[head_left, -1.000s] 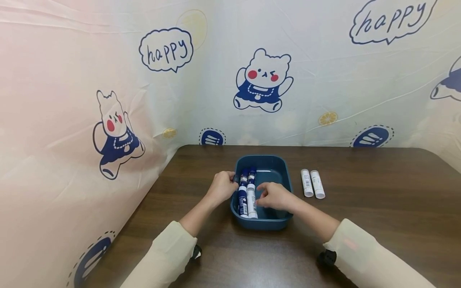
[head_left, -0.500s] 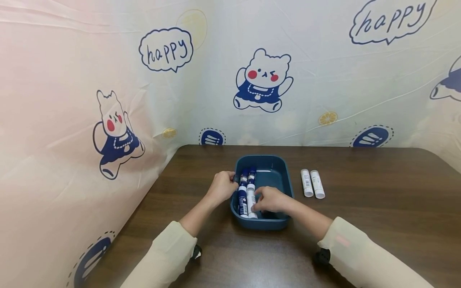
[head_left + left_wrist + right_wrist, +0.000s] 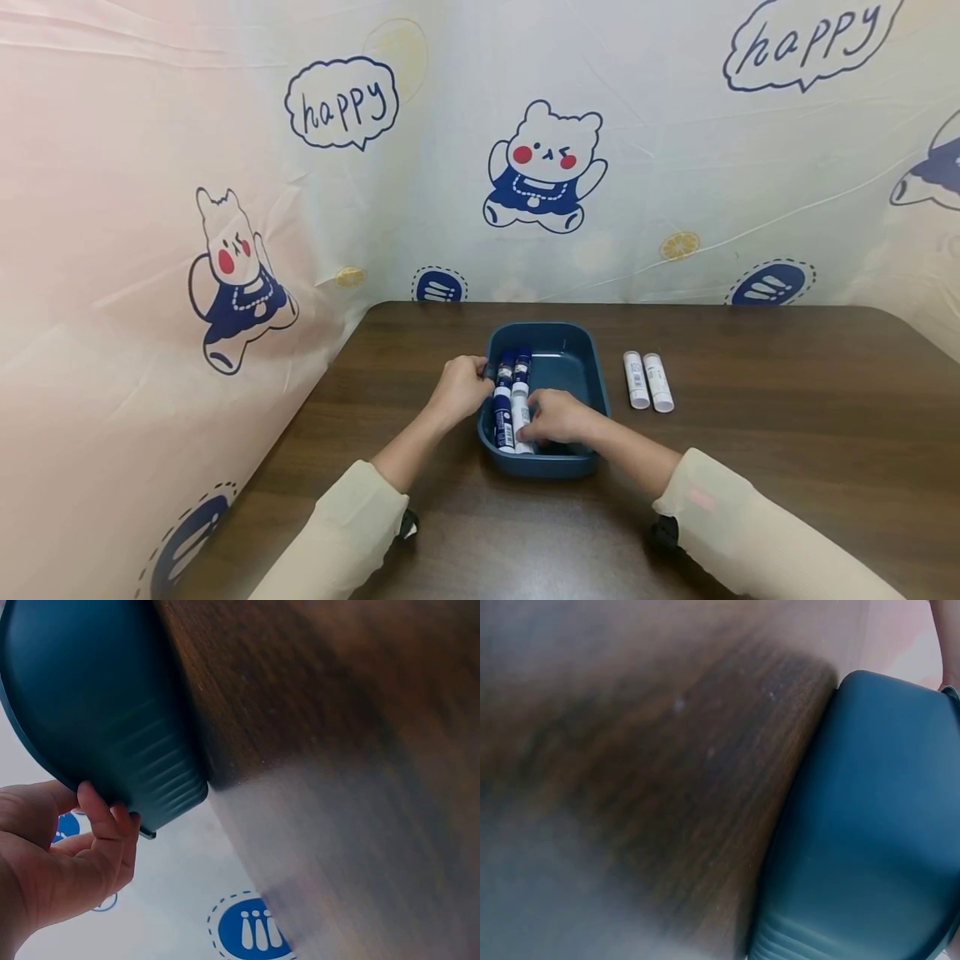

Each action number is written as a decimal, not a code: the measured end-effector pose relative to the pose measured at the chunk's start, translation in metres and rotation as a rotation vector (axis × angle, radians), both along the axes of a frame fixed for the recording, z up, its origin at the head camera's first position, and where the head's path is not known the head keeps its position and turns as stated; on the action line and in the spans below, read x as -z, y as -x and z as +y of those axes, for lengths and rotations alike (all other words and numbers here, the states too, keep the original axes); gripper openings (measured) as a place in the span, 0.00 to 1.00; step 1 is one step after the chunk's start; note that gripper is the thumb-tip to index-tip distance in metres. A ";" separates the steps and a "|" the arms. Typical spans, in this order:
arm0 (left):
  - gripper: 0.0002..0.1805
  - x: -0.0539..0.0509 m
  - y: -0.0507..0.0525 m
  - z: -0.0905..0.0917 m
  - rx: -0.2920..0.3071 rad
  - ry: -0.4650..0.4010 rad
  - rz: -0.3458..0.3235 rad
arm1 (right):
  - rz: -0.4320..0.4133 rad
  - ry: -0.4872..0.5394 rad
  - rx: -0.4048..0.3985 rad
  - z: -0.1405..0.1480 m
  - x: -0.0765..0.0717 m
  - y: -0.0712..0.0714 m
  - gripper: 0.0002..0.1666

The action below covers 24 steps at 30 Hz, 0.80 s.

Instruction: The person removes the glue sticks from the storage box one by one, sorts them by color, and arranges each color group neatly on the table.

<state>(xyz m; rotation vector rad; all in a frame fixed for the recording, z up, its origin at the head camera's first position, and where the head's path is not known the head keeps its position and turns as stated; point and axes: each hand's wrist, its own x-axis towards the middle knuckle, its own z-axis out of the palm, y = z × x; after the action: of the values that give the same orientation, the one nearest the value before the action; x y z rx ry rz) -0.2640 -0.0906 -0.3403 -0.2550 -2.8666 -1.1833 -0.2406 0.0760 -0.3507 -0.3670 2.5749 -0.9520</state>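
Note:
A dark blue plastic bin (image 3: 540,467) stands on the table. My left hand (image 3: 462,387) grips its left rim; in the left wrist view, thumb and curled fingers (image 3: 105,825) hold the edge of the bin (image 3: 105,712). Inside, along the left wall, lie a blue glue stick (image 3: 504,421) and a white glue stick (image 3: 521,404) in front, with two dark blue-and-white sticks (image 3: 522,367) behind them. My right hand (image 3: 562,418) reaches into the bin, thumb and forefinger on the white stick. The right wrist view shows only the bin's outside (image 3: 870,802), hiding those fingers.
Two white glue sticks (image 3: 636,381) lie side by side on the brown table (image 3: 765,433), to the right of the bin. A printed cloth (image 3: 450,208) hangs behind the table and along its left side.
My right hand has moved left and slightly toward me inside the bin, onto the white glue stick. The left hand has stayed on the rim.

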 end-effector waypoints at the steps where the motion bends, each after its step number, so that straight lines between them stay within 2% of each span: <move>1: 0.22 0.000 0.000 0.000 0.001 0.001 0.001 | -0.005 0.002 0.007 -0.001 0.000 0.000 0.33; 10: 0.23 -0.001 0.000 0.000 0.012 -0.010 -0.035 | 0.011 0.004 0.016 -0.005 0.003 0.000 0.28; 16: 0.23 -0.001 -0.001 0.000 0.013 -0.003 -0.036 | -0.018 -0.003 0.022 -0.006 0.002 -0.001 0.32; 24: 0.23 0.000 0.000 0.000 0.010 0.007 -0.030 | -0.073 0.058 0.046 -0.005 0.004 0.001 0.35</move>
<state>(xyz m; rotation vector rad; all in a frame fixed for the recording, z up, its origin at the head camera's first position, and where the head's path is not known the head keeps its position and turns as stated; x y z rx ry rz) -0.2640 -0.0907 -0.3399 -0.2547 -2.8989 -1.1897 -0.2421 0.0714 -0.3546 -0.2846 2.5036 -1.0387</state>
